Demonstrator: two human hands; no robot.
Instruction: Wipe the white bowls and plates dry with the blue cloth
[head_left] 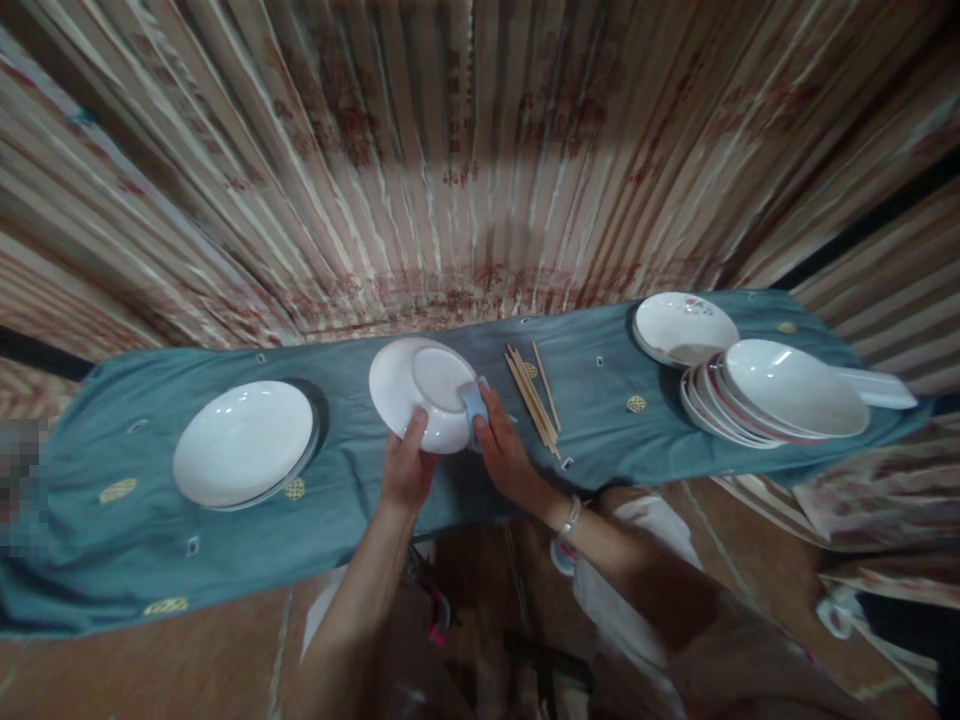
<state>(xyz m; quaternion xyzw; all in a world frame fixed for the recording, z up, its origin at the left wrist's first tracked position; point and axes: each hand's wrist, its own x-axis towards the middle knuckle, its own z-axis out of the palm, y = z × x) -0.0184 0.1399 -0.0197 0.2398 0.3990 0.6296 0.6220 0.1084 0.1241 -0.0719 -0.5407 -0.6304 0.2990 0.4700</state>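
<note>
Above the middle of the cloth-covered table, a white plate is tilted so that its underside with the round foot ring faces me. My left hand grips its near edge, thumb lying on the underside and the other fingers hidden beneath. My right hand is closed on a light blue cloth, pressed against the plate's right edge. Just right of that hand lie several wooden chopsticks on the table. To the left rests a small stack of white plates.
A teal tablecloth covers the long narrow table. At the right stand a stack of white bowls, a flower-patterned dish and a white, long-handled item. Pleated curtains hang behind. Part of another person shows at the left edge.
</note>
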